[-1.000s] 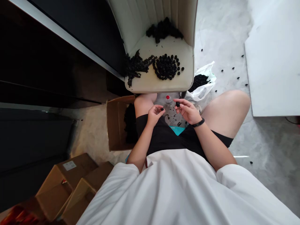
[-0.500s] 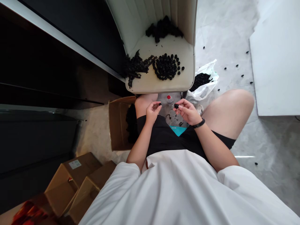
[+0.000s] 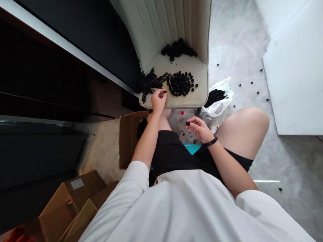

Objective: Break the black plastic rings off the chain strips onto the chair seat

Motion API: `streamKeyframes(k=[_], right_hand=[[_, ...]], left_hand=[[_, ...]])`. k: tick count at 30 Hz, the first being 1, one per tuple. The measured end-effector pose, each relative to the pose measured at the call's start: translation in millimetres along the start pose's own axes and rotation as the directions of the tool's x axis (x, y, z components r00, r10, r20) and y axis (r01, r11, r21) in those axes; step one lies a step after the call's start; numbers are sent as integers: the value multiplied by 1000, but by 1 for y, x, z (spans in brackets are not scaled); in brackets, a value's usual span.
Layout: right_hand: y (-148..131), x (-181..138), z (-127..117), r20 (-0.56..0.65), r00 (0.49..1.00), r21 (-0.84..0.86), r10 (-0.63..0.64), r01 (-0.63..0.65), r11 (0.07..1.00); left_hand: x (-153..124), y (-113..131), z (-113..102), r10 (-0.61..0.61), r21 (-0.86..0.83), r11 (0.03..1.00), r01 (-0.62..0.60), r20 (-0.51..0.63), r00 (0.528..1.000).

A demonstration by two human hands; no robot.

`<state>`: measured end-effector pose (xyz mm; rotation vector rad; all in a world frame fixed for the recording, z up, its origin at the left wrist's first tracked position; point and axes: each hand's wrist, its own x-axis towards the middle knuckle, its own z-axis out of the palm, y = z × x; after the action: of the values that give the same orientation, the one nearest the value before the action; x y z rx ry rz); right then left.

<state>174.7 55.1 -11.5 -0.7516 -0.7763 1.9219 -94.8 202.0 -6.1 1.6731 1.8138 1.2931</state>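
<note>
My left hand (image 3: 158, 99) reaches out to the front edge of the cream chair seat (image 3: 199, 97), fingers pinched on a small black piece beside a tangle of black parts (image 3: 150, 83). A cluster of round black caps (image 3: 181, 83) lies on the seat just right of it. Another black heap (image 3: 178, 49) sits against the chair back. My right hand (image 3: 199, 127), with a black wristband, stays between my knees and pinches a small black cap at its fingertips.
An open cardboard box (image 3: 127, 141) with black parts stands by my left knee. A white plastic bag (image 3: 217, 97) of black pieces lies right of the chair. A red-capped bottle (image 3: 182, 115) stands on the floor. Loose caps dot the marble floor. More boxes (image 3: 75, 198) sit lower left.
My left hand went from my lap forward up to the chair seat with its small black piece. My right hand stayed low, holding its cap. The camera tilted slightly.
</note>
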Motion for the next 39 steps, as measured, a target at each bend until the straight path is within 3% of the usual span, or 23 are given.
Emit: streamKeyframes(k=[4,11,15,20,22,25,29,32,35,39], right_hand=[[2,0,0,-3,1000,-33,2,-2,999],[7,2,-1,-1,1000,-34,20,-20,999],[11,3,-4,12,1000,-31,16,-15,999],[12,5,-6,16,1000,-55,5,-4,998],[12,5,-6,4,1000,-57,11,-11,998],[12,6,-4,-21,1000,-51,13,-14,999],[10,7,-1,-55,998,-32,5,-6,999],[7,8,5,-55,998,-38,8,-10,999],[3,5,19,-45,999,-60,8,-11,998],[-2,-4,49,-65,997,-112,-41,34,993]], left_hand=[[32,5,8,56,79,995,-56,10,998],[74,21,23,17,181,983,-24,42,999],[81,14,28,21,170,985,-33,73,997],[72,12,22,69,6,998,-69,36,997],[55,21,13,92,-61,994,-93,-23,996],[6,40,-4,87,-121,988,-95,-73,994],[-83,55,-19,-35,-283,957,57,81,996],[-140,61,-27,-113,-340,923,181,208,971],[-175,71,-35,-171,-356,897,263,271,947],[-195,93,-47,-148,-370,898,236,249,957]])
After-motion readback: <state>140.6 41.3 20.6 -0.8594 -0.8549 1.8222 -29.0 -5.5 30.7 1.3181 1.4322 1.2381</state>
